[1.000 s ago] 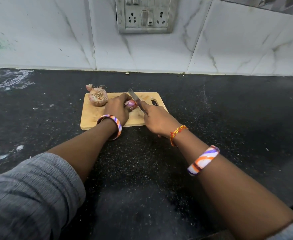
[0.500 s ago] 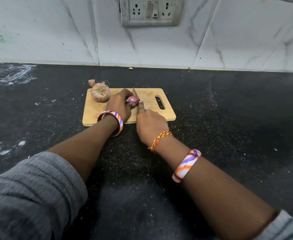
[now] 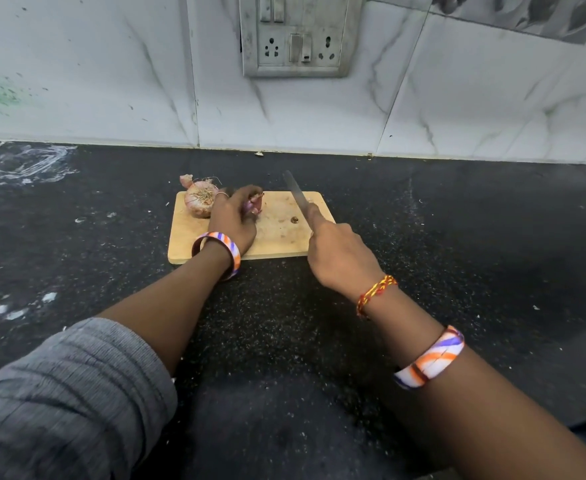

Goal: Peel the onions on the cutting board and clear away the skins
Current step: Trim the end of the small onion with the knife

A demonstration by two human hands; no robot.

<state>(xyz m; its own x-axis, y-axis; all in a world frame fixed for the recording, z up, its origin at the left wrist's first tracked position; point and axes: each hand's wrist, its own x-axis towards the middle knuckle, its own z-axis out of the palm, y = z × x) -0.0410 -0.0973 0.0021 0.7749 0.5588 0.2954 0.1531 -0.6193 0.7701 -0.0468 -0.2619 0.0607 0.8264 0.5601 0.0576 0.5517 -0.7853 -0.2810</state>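
- Two onions sit at the far-left corner of the cutting board (image 3: 277, 244): the left hand (image 3: 233, 220) curls its fingers round the small onion (image 3: 254, 206), steadying it for peeling.
- Beside it, the large onion (image 3: 199, 199) waits unpeeled on the far edge.
- Gripping the knife (image 3: 296, 192), the right hand (image 3: 340, 258) holds the blade clear, apparently between cuts; a trimmed bit (image 3: 294, 220) lies mid-board.
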